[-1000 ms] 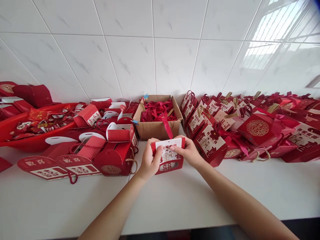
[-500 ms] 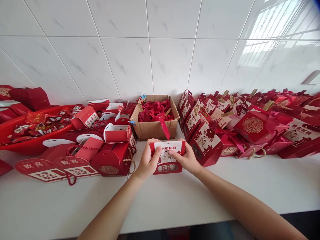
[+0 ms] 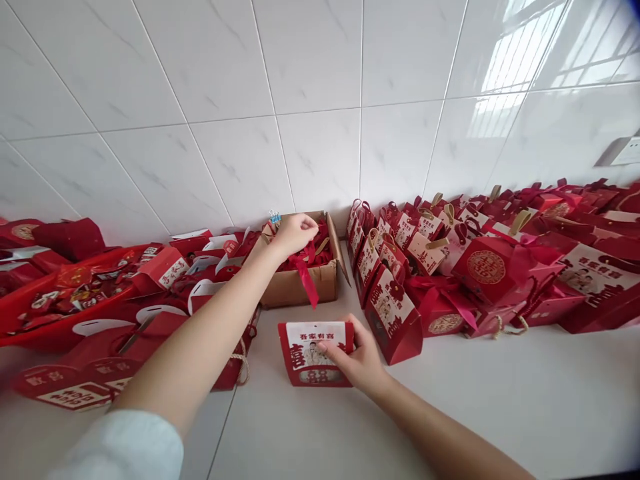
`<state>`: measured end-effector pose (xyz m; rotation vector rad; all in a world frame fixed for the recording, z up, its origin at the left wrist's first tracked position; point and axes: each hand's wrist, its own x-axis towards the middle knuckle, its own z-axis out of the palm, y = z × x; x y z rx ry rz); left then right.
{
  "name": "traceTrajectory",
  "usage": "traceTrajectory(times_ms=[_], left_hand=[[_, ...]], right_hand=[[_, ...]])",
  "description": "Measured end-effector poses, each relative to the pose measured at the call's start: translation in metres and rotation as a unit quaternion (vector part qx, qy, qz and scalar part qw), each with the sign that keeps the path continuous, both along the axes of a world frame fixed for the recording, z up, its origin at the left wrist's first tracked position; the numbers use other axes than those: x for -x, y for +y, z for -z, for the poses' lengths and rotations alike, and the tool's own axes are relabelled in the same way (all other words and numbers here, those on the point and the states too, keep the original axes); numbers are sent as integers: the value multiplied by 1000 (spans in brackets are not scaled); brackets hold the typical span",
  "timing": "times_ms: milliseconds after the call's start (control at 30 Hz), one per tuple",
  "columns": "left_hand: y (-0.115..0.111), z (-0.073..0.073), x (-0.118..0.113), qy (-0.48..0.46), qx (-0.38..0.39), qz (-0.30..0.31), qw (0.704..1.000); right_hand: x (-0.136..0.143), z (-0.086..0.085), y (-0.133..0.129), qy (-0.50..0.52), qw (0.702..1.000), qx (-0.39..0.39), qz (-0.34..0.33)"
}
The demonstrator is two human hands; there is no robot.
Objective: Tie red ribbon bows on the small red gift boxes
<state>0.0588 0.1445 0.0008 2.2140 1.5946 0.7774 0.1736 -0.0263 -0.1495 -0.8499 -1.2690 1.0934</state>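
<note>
My right hand (image 3: 363, 357) grips a red and white candy box (image 3: 320, 373) by its right edge, thumb across the printed front. The box stands upright on the white counter, with a clear oval window low on its face. My left hand (image 3: 296, 235) is over a cardboard box (image 3: 300, 287) full of dark red ribbons (image 3: 309, 283). Its fingers are bent together at the ribbons; whatever they pinch is hidden. One ribbon end hangs over the cardboard box's front.
Many filled red gift boxes (image 3: 393, 313) stand in rows to the right. On the left, an orange-red basin (image 3: 15, 317) holds wrapped sweets, beside open red boxes (image 3: 160, 267). A tiled wall (image 3: 320, 153) closes off the back of the counter (image 3: 300, 433).
My left hand has let go of the candy box and moved up to the ribbons. My right hand alone now holds the candy box. The view has shifted.
</note>
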Motion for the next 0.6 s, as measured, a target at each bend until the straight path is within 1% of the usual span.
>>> traceTrajectory(times_ms=[100,167,233,300,433,600], left_hand=[[42,17,-22,113,56,-4,992],[60,30,-32,173,84,-13,981],[72,38,-38,220,98,-28,970],[82,41,-42,252,100,-40,962],[97,42,-48,288,92,-46,952],[107,44,-46,310,78,-45,947]], right_hand=[[-2,-1,-1,-8,1000,-15,2],[-2,-2,-2,-12,1000,-18,2],[-2,-2,-2,-12,1000,-18,5],[-1,-1,-1,-8,1000,-16,13],[-1,2,1,-23,999,-18,22],[1,4,3,-16,1000,-18,19]])
